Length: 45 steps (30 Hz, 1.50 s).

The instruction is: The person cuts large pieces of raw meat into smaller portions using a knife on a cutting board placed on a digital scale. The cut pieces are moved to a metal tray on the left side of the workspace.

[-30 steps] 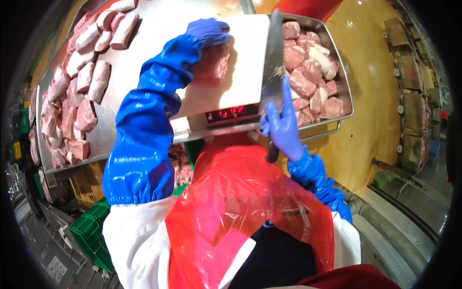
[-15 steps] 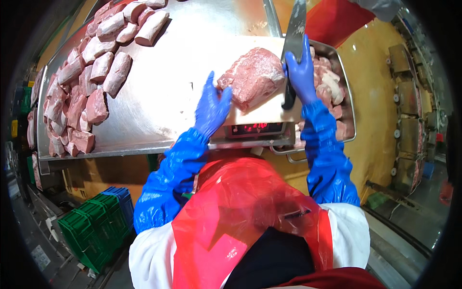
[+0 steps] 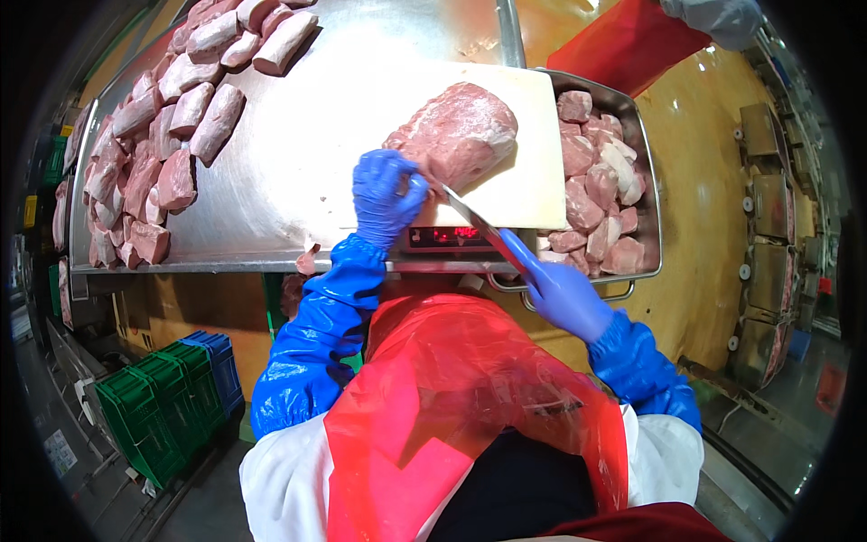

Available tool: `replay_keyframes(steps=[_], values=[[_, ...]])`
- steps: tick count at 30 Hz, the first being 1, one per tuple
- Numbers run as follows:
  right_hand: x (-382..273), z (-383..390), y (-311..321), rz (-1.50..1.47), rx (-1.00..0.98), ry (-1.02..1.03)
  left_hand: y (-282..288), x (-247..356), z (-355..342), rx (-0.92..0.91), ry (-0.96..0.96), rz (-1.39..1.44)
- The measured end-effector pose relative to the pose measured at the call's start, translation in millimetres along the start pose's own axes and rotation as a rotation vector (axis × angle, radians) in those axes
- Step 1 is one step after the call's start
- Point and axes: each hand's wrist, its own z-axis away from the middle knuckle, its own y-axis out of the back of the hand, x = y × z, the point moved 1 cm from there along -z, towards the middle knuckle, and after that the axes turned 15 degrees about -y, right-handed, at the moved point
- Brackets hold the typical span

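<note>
A large slab of raw meat point(image 3: 465, 131) lies on a white cutting board point(image 3: 535, 113). My left hand point(image 3: 384, 191), in a blue-violet glove, is closed on the meat's near left end, its fingers curled around a small flap there. In my right hand point(image 3: 564, 294) is a knife point(image 3: 479, 224), gripped by its handle near the board's front edge. The blade points away and to the left, its tip touching the meat close beside my left fingers. The fingers of the left hand hide part of that end of the meat.
A steel tray point(image 3: 657, 181) of meat chunks stands right of the board. Many meat pieces point(image 3: 135, 172) lie piled on the left of the steel table point(image 3: 271, 172). A scale with a red display point(image 3: 452, 237) sits under the board. Green crates point(image 3: 153, 411) stand at lower left. Another person's red apron point(image 3: 623, 45) shows at the top.
The knife, upright at the meat's right side before, has come down and left to the near left end. My left hand has gone from spread fingers to gripping the meat's edge.
</note>
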Motion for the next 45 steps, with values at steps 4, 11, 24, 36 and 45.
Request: replay_keyframes(steps=[4, 11, 24, 36, 45], values=[[9, 41, 48, 0.425, 0.066, -0.041, 20, -36, 20, 0.200, 0.648, 0.170], [-90, -82, 35, -0.643, 0.382, 0.042, -6, -22, 3, -0.075, 0.403, 0.132], [-53, 39, 22, 0.349, 0.110, -0.216, 30, -96, -4, -0.228, 0.444, 0.469], [-154, -136, -33, -0.159, 0.465, -0.221, 0, -105, -24, -0.369, 0.205, 0.369], [-153, 33, 1, 0.083, 0.074, -0.430, -24, -168, -106, -0.676, 0.059, 0.448]])
